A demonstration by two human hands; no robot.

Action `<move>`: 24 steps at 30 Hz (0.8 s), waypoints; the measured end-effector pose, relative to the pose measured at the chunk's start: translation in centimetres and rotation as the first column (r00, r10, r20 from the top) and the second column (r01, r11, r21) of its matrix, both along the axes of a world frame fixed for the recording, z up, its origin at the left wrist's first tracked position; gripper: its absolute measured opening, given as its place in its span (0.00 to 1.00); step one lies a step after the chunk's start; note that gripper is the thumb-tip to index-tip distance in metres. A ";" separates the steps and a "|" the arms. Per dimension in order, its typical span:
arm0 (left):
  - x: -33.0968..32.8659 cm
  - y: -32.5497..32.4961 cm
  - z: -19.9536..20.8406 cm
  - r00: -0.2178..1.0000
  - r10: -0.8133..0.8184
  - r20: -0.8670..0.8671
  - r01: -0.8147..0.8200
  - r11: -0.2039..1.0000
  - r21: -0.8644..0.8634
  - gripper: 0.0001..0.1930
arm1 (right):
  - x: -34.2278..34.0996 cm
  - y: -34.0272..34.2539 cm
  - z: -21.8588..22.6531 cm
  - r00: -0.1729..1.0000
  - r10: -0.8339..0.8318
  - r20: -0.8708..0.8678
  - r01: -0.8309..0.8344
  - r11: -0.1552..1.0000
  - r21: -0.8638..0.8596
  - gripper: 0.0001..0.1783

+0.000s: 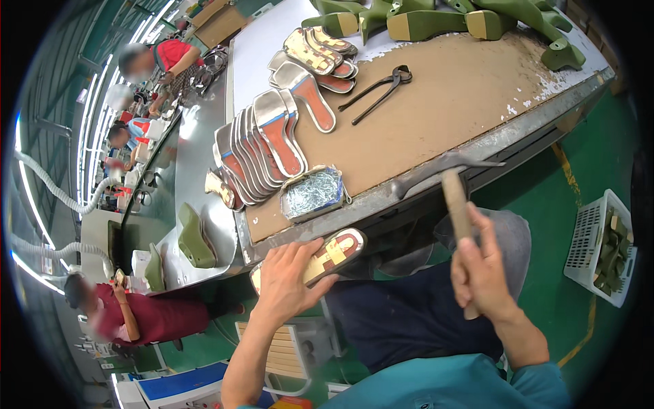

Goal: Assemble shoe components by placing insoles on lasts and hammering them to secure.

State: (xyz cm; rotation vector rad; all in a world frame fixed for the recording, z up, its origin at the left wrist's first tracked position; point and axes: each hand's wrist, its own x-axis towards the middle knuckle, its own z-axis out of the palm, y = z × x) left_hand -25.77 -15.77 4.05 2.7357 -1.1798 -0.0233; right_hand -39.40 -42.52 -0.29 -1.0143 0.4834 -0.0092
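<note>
My left hand is closed over a shoe insole with cream and reddish-brown patches, held at the table's near edge. Its left end shows past my fingers, and the palm covers the middle. My right hand grips the wooden handle of a hammer, to the right of the insole and apart from it. The hammer's dark metal head is raised near the table edge. Just beyond the insole sits a small box of nails. A row of grey-edged insoles with reddish faces leans behind it.
Black pincers lie on the brown tabletop. Green shoe lasts line the far edge; two more stand on the metal bench at left. A white crate of lasts is on the floor at right. Co-workers are at left.
</note>
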 end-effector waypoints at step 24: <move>-0.2 0.7 -0.4 0.998 0.055 -0.016 -0.056 0.998 -0.025 0.34 | 0.3 2.4 0.5 0.893 0.218 0.393 0.070 0.797 -0.600 0.29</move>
